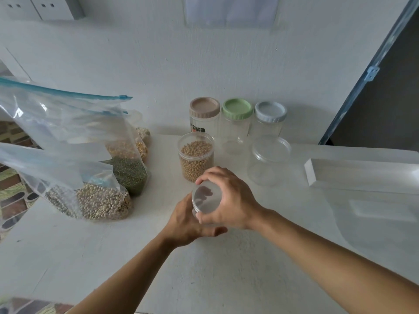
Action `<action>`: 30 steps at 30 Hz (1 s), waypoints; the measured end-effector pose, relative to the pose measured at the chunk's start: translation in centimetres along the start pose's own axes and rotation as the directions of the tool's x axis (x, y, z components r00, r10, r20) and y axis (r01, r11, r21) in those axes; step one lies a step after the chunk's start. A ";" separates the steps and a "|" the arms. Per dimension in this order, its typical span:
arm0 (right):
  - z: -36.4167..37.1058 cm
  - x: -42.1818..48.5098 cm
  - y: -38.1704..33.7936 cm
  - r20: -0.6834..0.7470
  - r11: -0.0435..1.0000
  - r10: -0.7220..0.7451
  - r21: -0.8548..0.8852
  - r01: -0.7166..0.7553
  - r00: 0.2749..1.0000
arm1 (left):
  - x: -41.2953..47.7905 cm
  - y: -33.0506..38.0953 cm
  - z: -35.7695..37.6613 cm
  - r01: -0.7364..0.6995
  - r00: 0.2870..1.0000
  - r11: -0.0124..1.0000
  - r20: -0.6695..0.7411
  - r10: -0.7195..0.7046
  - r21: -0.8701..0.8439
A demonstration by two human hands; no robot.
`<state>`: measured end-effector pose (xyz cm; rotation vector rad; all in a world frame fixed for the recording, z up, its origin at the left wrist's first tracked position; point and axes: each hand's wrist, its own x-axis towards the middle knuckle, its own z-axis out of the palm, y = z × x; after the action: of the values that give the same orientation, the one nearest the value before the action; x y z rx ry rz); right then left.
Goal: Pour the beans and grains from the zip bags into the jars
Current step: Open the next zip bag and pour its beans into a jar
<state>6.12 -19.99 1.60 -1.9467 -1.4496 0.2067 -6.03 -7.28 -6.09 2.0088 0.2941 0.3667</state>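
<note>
My left hand (pixel 183 220) grips the body of a small clear jar (pixel 206 200) just above the table, and my right hand (pixel 229 200) curls round its clear lid from above. Right behind stands an open clear jar of tan soybeans (pixel 196 160). To the left lie zip bags: one with pale beige beans (pixel 102 202), one with green mung beans (pixel 129 173), and one with yellow grains (pixel 129 148) behind. An empty clear lidded jar (pixel 268 162) stands to the right.
Three empty jars stand at the back by the wall, with a beige lid (pixel 204 107), a green lid (pixel 237 109) and a pale blue lid (pixel 270 111). A flat empty clear bag (pixel 367 175) lies on the white table (pixel 226 268) at the right. A dark doorway is at far right.
</note>
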 end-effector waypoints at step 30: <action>-3.7 0.6 -3.7 0.371 1.000 -0.017 0.003 0.017 0.928 | 0.8 0.9 -1.7 -0.112 0.960 0.990 0.268 0.085 0.086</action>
<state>5.33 -20.59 6.79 -1.9670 -1.7021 0.5958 -5.91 -5.94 -4.47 2.1481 0.0459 0.1440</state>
